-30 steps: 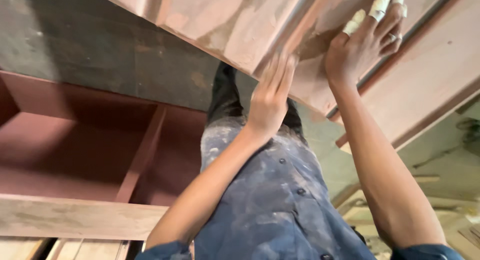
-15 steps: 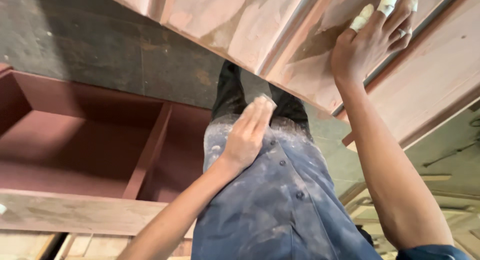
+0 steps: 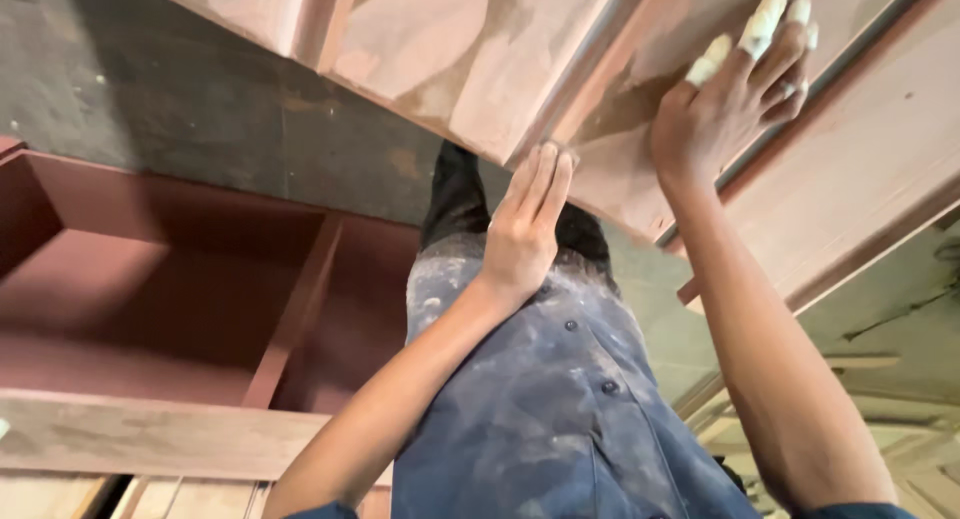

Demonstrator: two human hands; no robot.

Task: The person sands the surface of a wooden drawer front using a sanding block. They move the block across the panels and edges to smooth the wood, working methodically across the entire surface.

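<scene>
Since half a second ago the left hand [image 3: 525,234] has lifted off the dusty shirt front and risen, so its straight fingertips [image 3: 548,159] now touch the lower edge of the reddish-brown wooden panel [image 3: 470,69]; a second ago that hand was also up against this edge. The panel fills the top of the view, tilted, with raised mouldings and pale patches of filler smeared across its reddish coat. Its grip is not closed on anything: the fingers lie flat and together, pressed to the wood, thumb hidden. The right hand [image 3: 735,104] has stayed spread on the panel's face, higher and to the right, palm down, fingers splayed, several fingertips wrapped in white tape [image 3: 765,14]; it too grasps nothing and only presses flat. Both bare forearms run up from the bottom edge of the view. Between them hangs a blue buttoned shirt [image 3: 550,409] speckled with pale dust, with dark trousers [image 3: 455,194] above it. To the left stands a red-painted cabinet carcass [image 3: 170,289] with an upright divider, a pale wooden board [image 3: 150,434] lying across its near side. Behind it is a dark grey floor [image 3: 180,109].
</scene>
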